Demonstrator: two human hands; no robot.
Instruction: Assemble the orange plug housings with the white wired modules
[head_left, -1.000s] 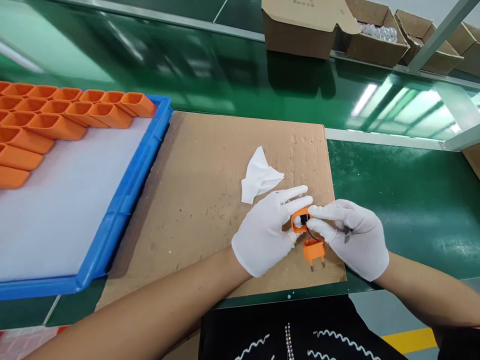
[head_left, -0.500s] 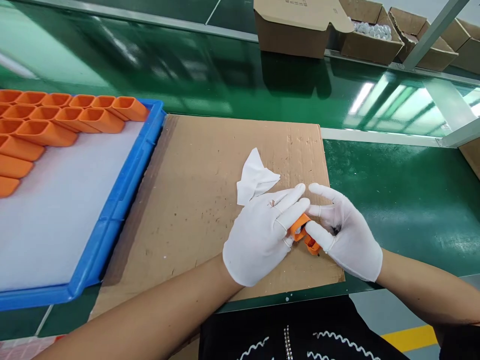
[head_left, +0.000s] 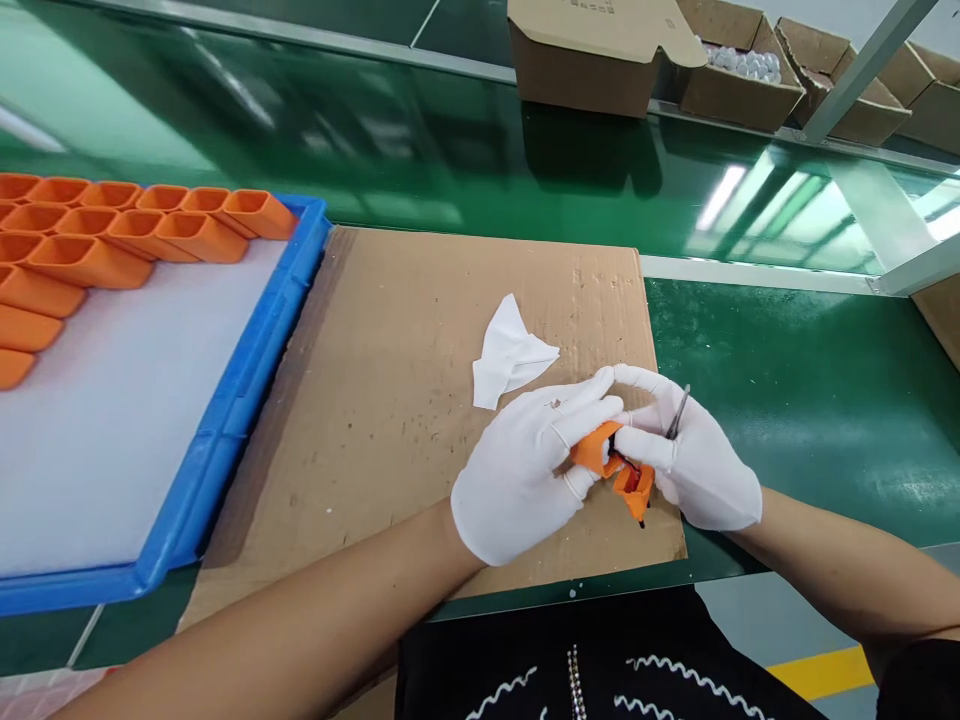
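Left hand (head_left: 517, 475): grasping orange housing (head_left: 595, 449). Right hand (head_left: 694, 455): slim metal tool (head_left: 679, 412) held, thumb at housing. Risk: orange plug end (head_left: 634, 487), dangling near-right, swinging, straining wires (head_left: 622, 461).

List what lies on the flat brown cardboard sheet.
A crumpled white cloth-like piece and dark marks. Anything under the white-gloved left hand, right hand and orange plastic shell is covered.

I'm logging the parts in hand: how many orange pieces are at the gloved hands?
2: the orange housing in the left hand, and the orange plug piece beside it, near the right hand. More may be hidden.
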